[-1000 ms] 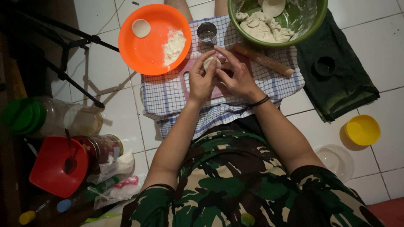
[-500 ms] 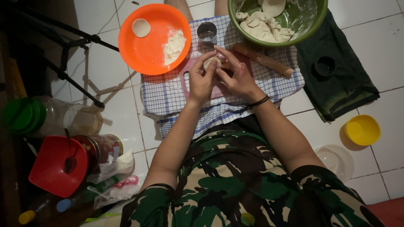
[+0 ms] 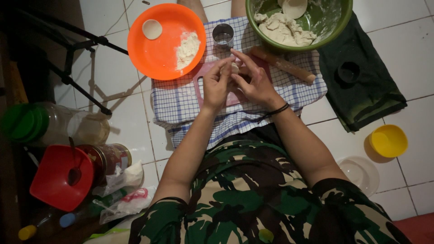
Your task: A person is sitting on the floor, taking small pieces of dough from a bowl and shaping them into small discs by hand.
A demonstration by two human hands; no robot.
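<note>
My left hand [image 3: 216, 84] and my right hand [image 3: 254, 79] meet over a pink board [image 3: 200, 82] on a blue checked cloth [image 3: 181, 106]. Both pinch a small pale piece of dough [image 3: 234, 68] between their fingertips. A black band circles my right wrist. Just beyond the hands stands a small metal ring cutter [image 3: 223, 35]. A wooden rolling pin [image 3: 284, 66] lies to the right of my right hand. At the top, a green bowl [image 3: 337, 23] holds a lump of dough and a flat round piece.
An orange plate [image 3: 156, 49] with flour and one dough disc sits at upper left. A dark cloth [image 3: 366, 86], a yellow cup [image 3: 389, 141] and a clear lid [image 3: 361, 174] lie right. Jars [image 3: 54, 126], a red scoop [image 3: 56, 178], bags and black stand legs [image 3: 77, 68] crowd the left.
Both hands stay on the dough piece over the board; only the fingers have shifted slightly around it.
</note>
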